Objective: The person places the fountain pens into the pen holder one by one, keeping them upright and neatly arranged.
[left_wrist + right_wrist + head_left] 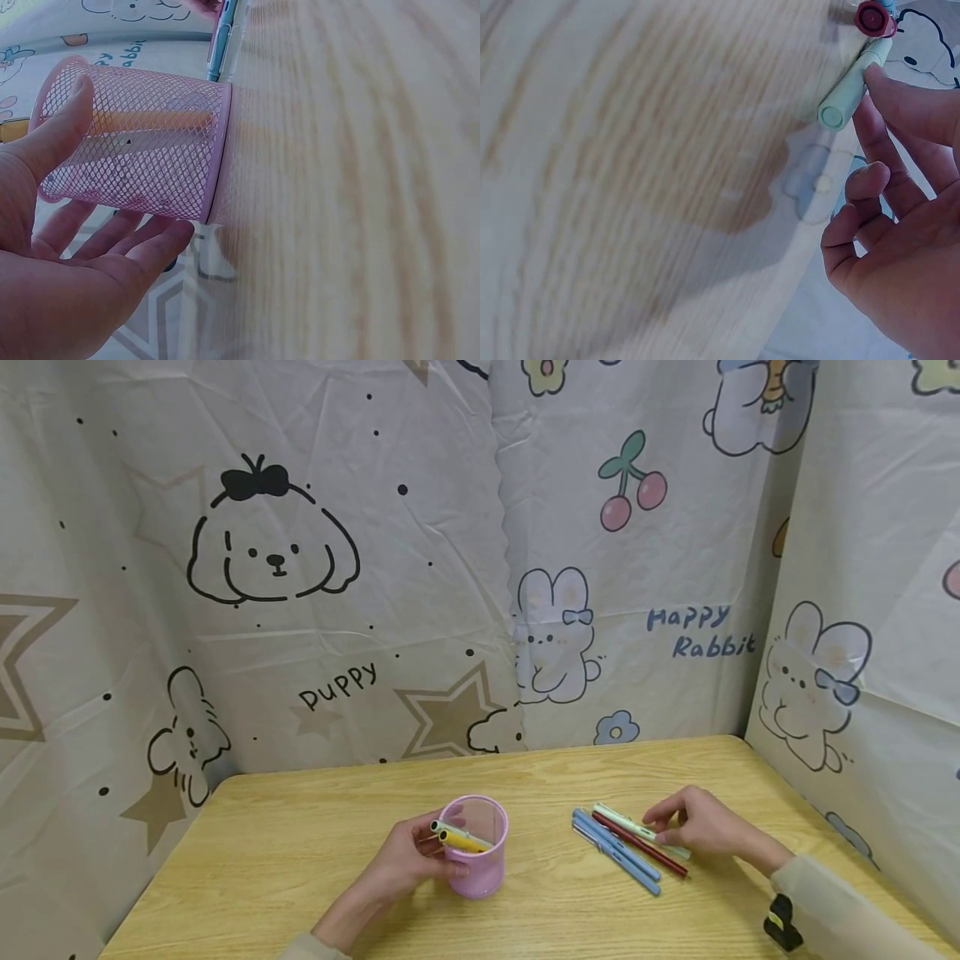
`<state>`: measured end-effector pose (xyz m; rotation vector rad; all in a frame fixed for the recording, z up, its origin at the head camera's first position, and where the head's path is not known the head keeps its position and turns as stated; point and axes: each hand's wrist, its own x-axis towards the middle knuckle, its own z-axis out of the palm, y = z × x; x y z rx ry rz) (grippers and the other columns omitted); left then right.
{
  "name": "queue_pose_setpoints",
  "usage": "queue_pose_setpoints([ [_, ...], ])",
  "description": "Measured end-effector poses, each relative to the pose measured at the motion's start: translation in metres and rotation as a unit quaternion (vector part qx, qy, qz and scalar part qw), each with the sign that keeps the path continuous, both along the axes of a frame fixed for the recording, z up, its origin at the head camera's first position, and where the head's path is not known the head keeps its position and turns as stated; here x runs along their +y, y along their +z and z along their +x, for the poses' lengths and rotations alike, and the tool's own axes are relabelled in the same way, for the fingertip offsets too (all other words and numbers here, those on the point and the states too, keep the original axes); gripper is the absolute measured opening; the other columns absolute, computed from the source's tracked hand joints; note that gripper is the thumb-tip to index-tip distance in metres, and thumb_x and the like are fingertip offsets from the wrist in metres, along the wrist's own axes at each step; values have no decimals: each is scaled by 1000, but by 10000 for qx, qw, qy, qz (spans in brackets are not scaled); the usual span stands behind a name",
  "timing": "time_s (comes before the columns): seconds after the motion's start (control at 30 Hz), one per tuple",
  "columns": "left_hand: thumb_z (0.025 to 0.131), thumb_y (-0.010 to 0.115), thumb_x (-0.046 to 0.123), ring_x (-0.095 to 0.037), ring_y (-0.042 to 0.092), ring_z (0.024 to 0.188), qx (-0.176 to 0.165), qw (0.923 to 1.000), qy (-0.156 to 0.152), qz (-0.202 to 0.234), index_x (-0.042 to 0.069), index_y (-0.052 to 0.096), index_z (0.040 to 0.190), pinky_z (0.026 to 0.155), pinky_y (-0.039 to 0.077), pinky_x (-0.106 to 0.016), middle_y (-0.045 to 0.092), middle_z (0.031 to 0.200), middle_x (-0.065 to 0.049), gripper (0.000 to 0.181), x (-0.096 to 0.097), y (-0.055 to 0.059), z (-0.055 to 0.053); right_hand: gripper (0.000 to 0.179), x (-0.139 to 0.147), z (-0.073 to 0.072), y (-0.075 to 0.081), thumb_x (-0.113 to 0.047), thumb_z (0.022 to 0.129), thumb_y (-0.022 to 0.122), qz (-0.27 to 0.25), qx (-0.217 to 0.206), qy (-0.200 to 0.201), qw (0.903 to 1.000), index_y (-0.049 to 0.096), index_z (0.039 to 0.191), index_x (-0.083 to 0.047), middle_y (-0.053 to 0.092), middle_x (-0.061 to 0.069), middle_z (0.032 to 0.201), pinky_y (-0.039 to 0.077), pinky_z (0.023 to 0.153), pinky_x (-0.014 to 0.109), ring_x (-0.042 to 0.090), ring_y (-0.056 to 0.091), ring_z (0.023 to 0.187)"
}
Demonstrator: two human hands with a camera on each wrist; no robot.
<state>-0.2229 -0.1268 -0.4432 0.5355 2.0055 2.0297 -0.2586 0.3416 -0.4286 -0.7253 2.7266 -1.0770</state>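
Note:
My left hand [396, 864] holds a pink mesh pen cup [480, 878] that stands upright on the table. In the left wrist view the thumb lies along one side of the cup [157, 169] and the fingers are round the other. A yellow pen [467, 842] and a pale pen [442, 827] lean inside it. To the right, my right hand [708, 822] pinches a light green pen [619, 817] between thumb and fingers. This pen [849, 94] lies beside a dark red pen [637, 842], which is next to two blue pens [626, 857].
The wooden table [315, 827] reaches back to a printed cloth [420, 610] hanging behind it and at both sides. A black strap piece [782, 922] sits on the right sleeve [840, 902].

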Motion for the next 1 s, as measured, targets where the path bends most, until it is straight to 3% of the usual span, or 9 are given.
queue_pose_setpoints([
  [0.47,80,88,-7,-35,62,128,0,10000,21,-16,-9,46,153,102,55,-30,58,144,-29,84,0,1,1,22,-6,-5,-5,-8,87,85,80,163,-91,9998,80,107,1,71,-5,84,46,61,23,9,55,71],
  [1.0,80,88,-7,-35,62,128,-2,10000,35,-13,-9,47,153,101,56,-31,59,143,-29,84,0,1,0,23,-10,-7,-6,-5,86,86,-68,-97,-326,9994,80,107,2,69,0,83,44,58,24,13,54,70],
])
